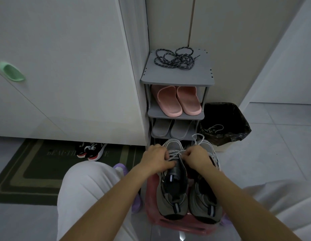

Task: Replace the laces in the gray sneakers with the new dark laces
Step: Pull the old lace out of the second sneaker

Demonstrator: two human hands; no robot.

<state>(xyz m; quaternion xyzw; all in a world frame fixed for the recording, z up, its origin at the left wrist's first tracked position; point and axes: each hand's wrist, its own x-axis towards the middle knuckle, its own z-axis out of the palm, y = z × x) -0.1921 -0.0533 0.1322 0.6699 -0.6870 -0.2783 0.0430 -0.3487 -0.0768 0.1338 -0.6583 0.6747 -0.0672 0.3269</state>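
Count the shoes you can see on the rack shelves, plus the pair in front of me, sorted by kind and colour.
Pink slippers: 2
Gray slippers: 2
Gray sneakers: 2
Total: 6

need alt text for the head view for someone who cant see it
The left hand and right hand pinch the pale lace of one gray sneaker beside the second sneaker. The new dark laces lie tangled atop a gray shoe rack.
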